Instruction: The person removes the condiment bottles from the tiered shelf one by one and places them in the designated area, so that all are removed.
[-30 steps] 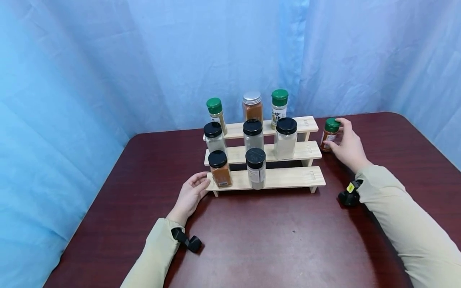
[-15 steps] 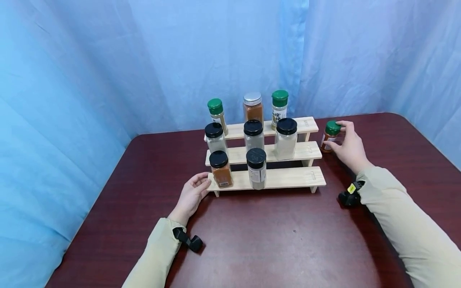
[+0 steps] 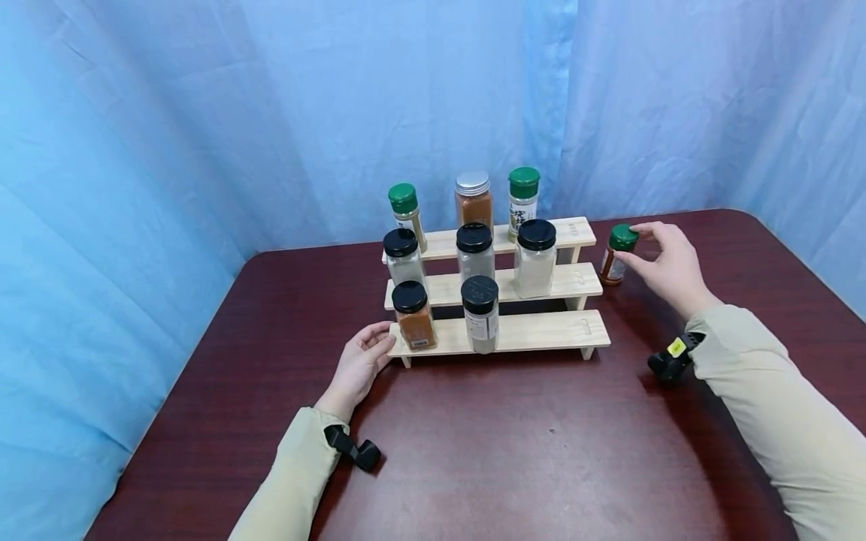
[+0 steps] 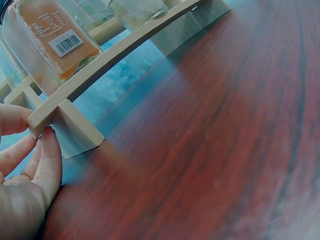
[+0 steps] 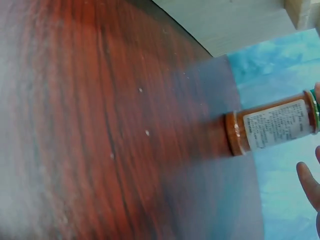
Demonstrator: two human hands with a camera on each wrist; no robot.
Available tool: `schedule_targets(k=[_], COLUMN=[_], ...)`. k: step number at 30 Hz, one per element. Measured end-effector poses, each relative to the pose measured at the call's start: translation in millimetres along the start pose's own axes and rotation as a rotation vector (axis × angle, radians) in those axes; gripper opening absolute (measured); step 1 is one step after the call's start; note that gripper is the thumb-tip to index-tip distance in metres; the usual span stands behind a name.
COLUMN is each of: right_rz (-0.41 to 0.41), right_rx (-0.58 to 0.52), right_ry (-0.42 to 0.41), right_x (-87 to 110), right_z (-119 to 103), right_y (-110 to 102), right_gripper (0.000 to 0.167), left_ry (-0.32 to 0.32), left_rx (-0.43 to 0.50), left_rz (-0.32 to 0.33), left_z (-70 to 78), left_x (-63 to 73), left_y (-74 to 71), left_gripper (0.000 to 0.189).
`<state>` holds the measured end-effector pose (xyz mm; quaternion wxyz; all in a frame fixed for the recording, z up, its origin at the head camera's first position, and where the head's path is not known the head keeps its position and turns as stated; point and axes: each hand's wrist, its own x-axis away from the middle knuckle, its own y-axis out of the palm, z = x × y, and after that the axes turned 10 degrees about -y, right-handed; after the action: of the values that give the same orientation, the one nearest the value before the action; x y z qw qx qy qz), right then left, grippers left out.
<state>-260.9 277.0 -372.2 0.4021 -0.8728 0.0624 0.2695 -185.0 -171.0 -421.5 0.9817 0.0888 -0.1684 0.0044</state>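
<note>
My left hand (image 3: 358,367) pinches the left end of the lowest shelf of a three-tier wooden spice rack (image 3: 551,330). In the left wrist view, fingertips (image 4: 48,142) press the shelf's end beside its leg. To the right of the rack, a small spice jar (image 3: 612,269) with a green cap and reddish-brown contents stands upright on the table. My right hand (image 3: 673,274) is beside it, with fingertips right at the cap. Another fingertip (image 5: 307,182) is spread apart from the jar in the right wrist view. That view shows the jar's white label.
Two black-capped jars, one orange-brown (image 3: 416,330) and one pale (image 3: 482,330), stand on the lowest shelf. Three black-lidded jars fill the middle tier. On top are two green-capped jars and a silver-lidded jar (image 3: 473,203). A blue curtain (image 3: 406,90) hangs behind the dark red table (image 3: 473,451).
My right hand has drawn back slightly to the right, its fingers loosening around the green-capped jar, which stays in place. The left hand keeps its grip on the rack's end.
</note>
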Motion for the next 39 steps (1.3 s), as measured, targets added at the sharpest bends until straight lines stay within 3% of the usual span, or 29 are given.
schedule_targets(k=[7,11,19,28,39], right_rz=[0.036,0.092,0.142,0.13,0.109], right_rx=[-0.115,-0.158,-0.318,-0.401,-0.471], right_ry=[0.158,0.201,0.165,0.136,0.05], right_x=[2.0,5.7,23.7,46.5,59.3], right_z=[-6.0,-9.3,-15.8,-29.9,-49.2], right_y=[-16.4,-26.7,-31.8,-24.3,-20.8], right_gripper=[0.058,0.053,0.032,0.032,0.029], left_ry=[0.004,0.006,0.004,0.013,0.001], left_rx=[0.002,-0.001,0.011,0.022,0.014], left_rz=[0.001,0.0,-0.009,-0.016,-0.001], left_z=[-0.6,-1.1,-0.3,-2.1,-1.3], left_x=[-0.4,-1.0,-0.8,-0.9,-0.2], left_y=[-0.4,-0.8,0.4,-0.5,-0.1], left_gripper=[0.035,0.035,0.035,0.033,0.033])
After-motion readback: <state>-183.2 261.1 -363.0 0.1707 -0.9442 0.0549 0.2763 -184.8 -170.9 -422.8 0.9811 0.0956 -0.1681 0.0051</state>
